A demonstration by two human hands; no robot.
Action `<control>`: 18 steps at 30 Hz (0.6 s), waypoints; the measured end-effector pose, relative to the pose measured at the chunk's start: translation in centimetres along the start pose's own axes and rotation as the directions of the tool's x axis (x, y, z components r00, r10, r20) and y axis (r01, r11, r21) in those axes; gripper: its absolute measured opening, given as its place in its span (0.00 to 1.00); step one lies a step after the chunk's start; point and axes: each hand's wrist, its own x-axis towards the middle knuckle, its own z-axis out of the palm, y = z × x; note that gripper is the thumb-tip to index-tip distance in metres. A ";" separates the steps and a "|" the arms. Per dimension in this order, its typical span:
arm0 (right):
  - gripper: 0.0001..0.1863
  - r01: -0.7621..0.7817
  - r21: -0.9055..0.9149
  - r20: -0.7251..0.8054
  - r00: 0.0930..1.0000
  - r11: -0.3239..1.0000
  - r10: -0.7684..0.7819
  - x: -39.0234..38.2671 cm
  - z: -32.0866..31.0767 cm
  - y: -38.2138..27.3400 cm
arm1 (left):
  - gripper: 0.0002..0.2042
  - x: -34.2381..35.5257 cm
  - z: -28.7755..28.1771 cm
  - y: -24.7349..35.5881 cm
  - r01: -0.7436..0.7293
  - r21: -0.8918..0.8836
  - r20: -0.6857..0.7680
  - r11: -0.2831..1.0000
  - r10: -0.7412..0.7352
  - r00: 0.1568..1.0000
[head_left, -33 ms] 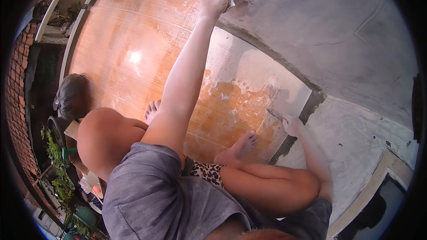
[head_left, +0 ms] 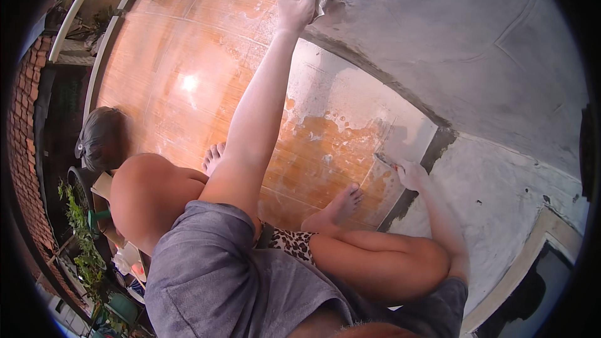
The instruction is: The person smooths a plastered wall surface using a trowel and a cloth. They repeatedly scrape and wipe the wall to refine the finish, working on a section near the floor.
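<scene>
My left hand [head_left: 296, 6], coated in white dust, reaches far out with its fingers closed around a folded sheet of sandpaper [head_left: 321, 4]. The grey sheet lies against the edge of the grey plastered wall [head_left: 438, 37]. Lower on the right, my right hand [head_left: 412, 176] is wrapped around a putty knife [head_left: 386, 162] with a bit of red on its handle. Its thin blade points left, just over the dusty floor; whether it touches the tiles I cannot tell. Most of the handle is hidden by the fingers.
Orange wood-look tiles [head_left: 181, 44] carry white dust and smears. My bare feet rest on them. A dark tied bag [head_left: 102, 138] sits at the left, above green plants [head_left: 84, 244]. At lower right is a framed opening [head_left: 544, 238] in the plastered wall.
My left hand with the sandpaper has slid slightly toward me along the wall edge. The right hand and putty knife stay about where they were.
</scene>
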 end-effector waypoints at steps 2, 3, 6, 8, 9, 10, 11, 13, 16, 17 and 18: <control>0.13 -0.070 -0.061 -0.006 0.998 0.996 0.070 0.5 -0.6 -0.2 | 0.19 -1.1 0.2 -2.3 -0.004 -0.007 -0.095 1.000 0.003 0.995; 0.13 -0.074 -0.026 -0.009 0.997 0.997 0.074 0.7 -0.9 -0.3 | 0.20 -1.4 0.6 -3.0 -0.131 -0.021 -0.129 0.991 0.127 0.983; 0.13 -0.097 0.029 -0.015 0.995 0.995 0.098 1.1 -1.2 -0.6 | 0.23 -0.1 2.3 -1.9 -0.262 0.029 -0.217 0.965 0.262 0.941; 0.12 -0.084 0.007 0.004 0.996 0.996 0.084 1.0 -1.0 -0.8 | 0.25 1.5 3.0 0.9 -0.319 0.062 -0.236 0.946 0.324 0.916; 0.12 -0.079 0.022 -0.003 0.997 0.997 0.079 0.8 -0.8 -0.8 | 0.23 2.7 3.5 2.3 -0.287 -0.090 -0.190 0.954 0.266 0.945; 0.12 -0.079 0.043 0.010 0.997 0.996 0.079 0.7 -0.7 -0.9 | 0.22 3.9 4.0 3.5 -0.240 -0.238 -0.133 0.941 0.213 0.968; 0.12 -0.093 0.057 0.026 0.995 0.994 0.092 0.7 -0.7 -0.9 | 0.22 4.4 4.1 4.3 -0.179 -0.377 -0.070 0.909 0.165 0.984; 0.12 -0.081 0.046 0.053 0.995 0.996 0.079 0.9 -0.8 -1.1 | 0.25 3.8 3.1 4.3 -0.291 -0.130 -0.086 0.948 0.281 0.956; 0.12 -0.059 0.024 0.016 0.998 0.998 0.059 1.7 -1.5 -1.4 | 0.25 1.3 2.3 1.5 -0.328 -0.028 -0.131 0.944 0.322 0.938; 0.11 -0.052 0.016 0.005 0.999 0.999 0.052 2.0 -1.7 -1.4 | 0.25 0.3 1.9 0.5 -0.262 -0.058 -0.134 0.963 0.253 0.958; 0.11 -0.049 0.007 -0.010 0.999 0.999 0.049 2.2 -1.7 -1.4 | 0.25 -0.3 1.8 -0.4 -0.088 -0.079 -0.122 0.993 0.078 0.989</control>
